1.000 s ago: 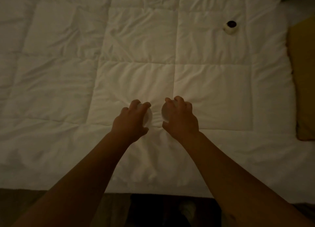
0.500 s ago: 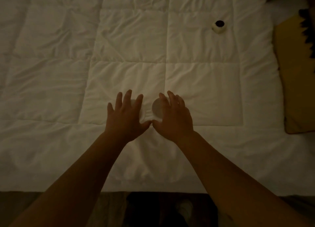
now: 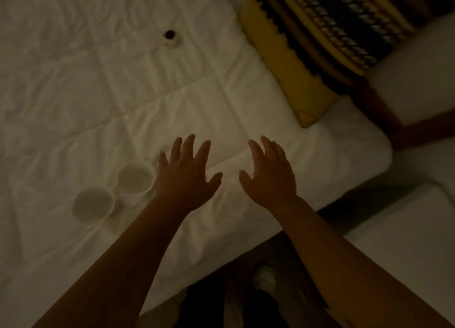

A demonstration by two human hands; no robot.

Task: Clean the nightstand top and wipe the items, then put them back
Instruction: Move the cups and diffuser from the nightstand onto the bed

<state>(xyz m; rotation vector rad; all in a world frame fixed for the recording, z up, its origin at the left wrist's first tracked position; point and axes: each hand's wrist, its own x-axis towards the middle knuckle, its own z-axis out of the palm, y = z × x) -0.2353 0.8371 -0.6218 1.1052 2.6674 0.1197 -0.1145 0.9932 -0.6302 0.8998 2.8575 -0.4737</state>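
Observation:
Two white cups stand side by side on the white quilted bed cover (image 3: 73,93): one cup (image 3: 136,179) just left of my left hand, the other cup (image 3: 93,204) further left and nearer the bed's edge. A small white jar with a dark top (image 3: 170,38) sits further back on the cover. My left hand (image 3: 188,177) hovers over the cover with fingers spread, holding nothing. My right hand (image 3: 269,175) is beside it, also open with nothing in it.
A yellow pillow (image 3: 278,54) and a dark patterned cushion (image 3: 339,22) lie at the head of the bed. A white surface with a dark wooden edge (image 3: 418,86) stands at the right. Dark floor (image 3: 246,290) shows below the bed's edge.
Both hands let go of the two cups, which now stand on the cover. The hands opened and moved right, away from the cups. The view swung right toward the pillows.

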